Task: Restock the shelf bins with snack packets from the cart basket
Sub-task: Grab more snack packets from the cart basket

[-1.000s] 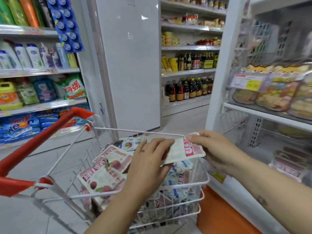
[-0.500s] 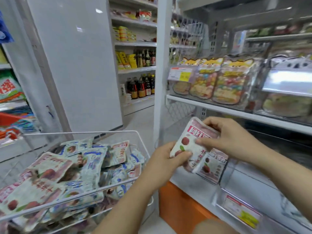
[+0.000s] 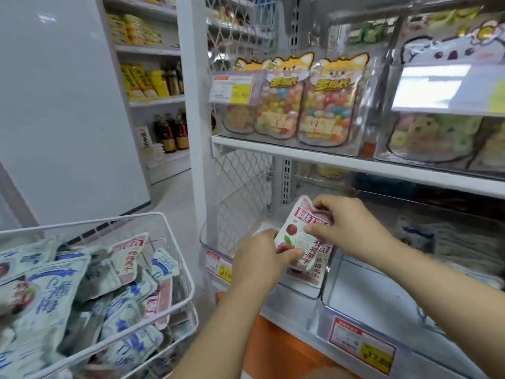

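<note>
Both hands hold a pink and white snack packet point(image 3: 293, 236) with red fruit printed on it, over a clear shelf bin point(image 3: 216, 258) on the lower shelf. My left hand point(image 3: 262, 263) pinches its lower edge. My right hand point(image 3: 347, 225) grips its top and right side. A second packet of the same kind point(image 3: 317, 266) stands in the bin just behind and below it. At the lower left, the white wire cart basket point(image 3: 175, 263) holds several pink packets and blue and white packets point(image 3: 52, 296).
A neighbouring clear bin point(image 3: 363, 310) with a red and yellow price label sits to the right. The white shelf point(image 3: 328, 160) above carries bins of colourful candy bags. A white upright post point(image 3: 194, 132) stands between cart and shelf.
The view has swung right from the cart to the shelf. Both hands carried the packet from above the basket to the lower shelf bin, turning it upright.
</note>
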